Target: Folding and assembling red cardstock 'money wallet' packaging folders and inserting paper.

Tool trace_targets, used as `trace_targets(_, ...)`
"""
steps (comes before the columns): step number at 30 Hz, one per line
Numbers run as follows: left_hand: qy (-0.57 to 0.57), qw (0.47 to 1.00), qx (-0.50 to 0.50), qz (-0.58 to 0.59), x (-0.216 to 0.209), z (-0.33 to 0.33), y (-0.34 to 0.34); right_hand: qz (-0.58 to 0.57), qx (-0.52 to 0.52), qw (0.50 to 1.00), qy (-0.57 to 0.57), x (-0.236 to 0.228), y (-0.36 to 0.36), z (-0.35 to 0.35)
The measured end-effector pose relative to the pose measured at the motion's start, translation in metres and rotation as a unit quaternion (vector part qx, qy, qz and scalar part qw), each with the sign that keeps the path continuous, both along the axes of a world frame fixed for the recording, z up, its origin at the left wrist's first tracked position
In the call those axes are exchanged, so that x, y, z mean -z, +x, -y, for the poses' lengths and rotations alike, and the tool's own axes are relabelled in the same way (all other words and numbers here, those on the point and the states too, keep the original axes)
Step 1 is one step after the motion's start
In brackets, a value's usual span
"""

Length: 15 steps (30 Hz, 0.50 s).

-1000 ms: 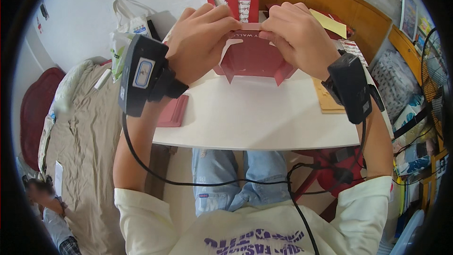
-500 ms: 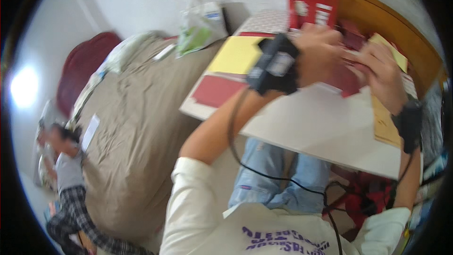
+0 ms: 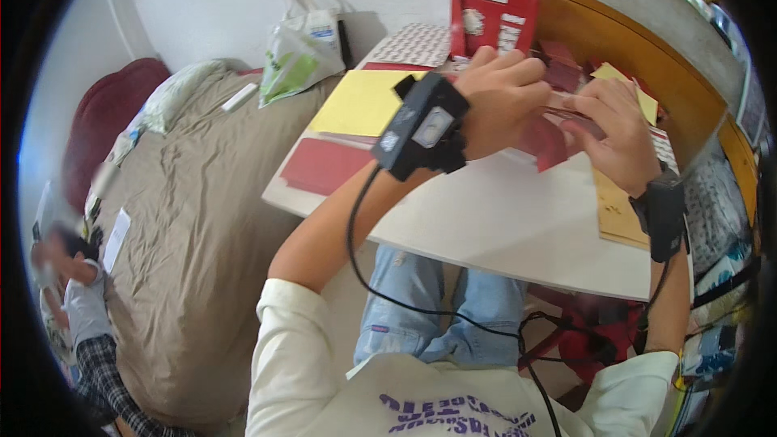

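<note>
Both hands work over the white tabletop (image 3: 502, 218) on a dark red piece of paper or card (image 3: 549, 146). My left hand (image 3: 506, 97) has its fingers curled at the paper's upper left edge, and its own wrist hides part of the paper. From the other side, my right hand (image 3: 611, 125) pinches the paper between thumb and fingers. The red piece hangs down between the two hands with a pointed lower corner. A black device is strapped on each wrist.
Yellow sheets (image 3: 360, 101) and red sheets (image 3: 324, 166) lie left of my hands. Behind stands an open red box (image 3: 495, 12). A tan card (image 3: 619, 210) lies at right. Beyond the table are a bed (image 3: 202, 218) with a tote bag (image 3: 299, 61) and another person (image 3: 85, 299).
The whole view has turned, so the table and hands sit farther left in it. Both hands stay on the red paper, which now shows a pointed corner hanging lower between them.
</note>
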<state>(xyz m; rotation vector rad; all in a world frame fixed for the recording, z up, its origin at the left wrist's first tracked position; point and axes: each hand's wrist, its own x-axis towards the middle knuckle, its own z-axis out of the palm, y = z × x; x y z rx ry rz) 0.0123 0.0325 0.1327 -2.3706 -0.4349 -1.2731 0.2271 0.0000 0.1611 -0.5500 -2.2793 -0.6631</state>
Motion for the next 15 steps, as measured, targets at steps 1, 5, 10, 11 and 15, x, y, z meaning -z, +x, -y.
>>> trace_targets(1, -0.011, 1.000, 0.001, -0.005, 0.0011, -0.0022, 0.0030, 0.004, 0.016, 1.000, -0.003, 0.0002, 0.0060, 0.0008)
trace_targets(5, -0.015, 1.000, 0.020, -0.011, -0.0045, -0.0016, 0.0023, -0.003, 0.020, 1.000, 0.012, -0.0010, 0.0103, 0.0007)
trace_targets(10, -0.018, 1.000, 0.018, -0.010, -0.0067, -0.0032, 0.0057, 0.004, 0.033, 0.999, 0.043, 0.0006, 0.0093, -0.0018)
trace_targets(11, -0.017, 1.000, 0.025, -0.004, -0.0043, -0.0046, 0.0064, 0.002, 0.030, 0.999, 0.037, 0.0017, 0.0076, -0.0022)
trace_targets(15, -0.029, 0.999, 0.041, -0.013, -0.0027, -0.0070, 0.0071, 0.004, 0.035, 0.999, 0.020, 0.0034, 0.0118, -0.0021)
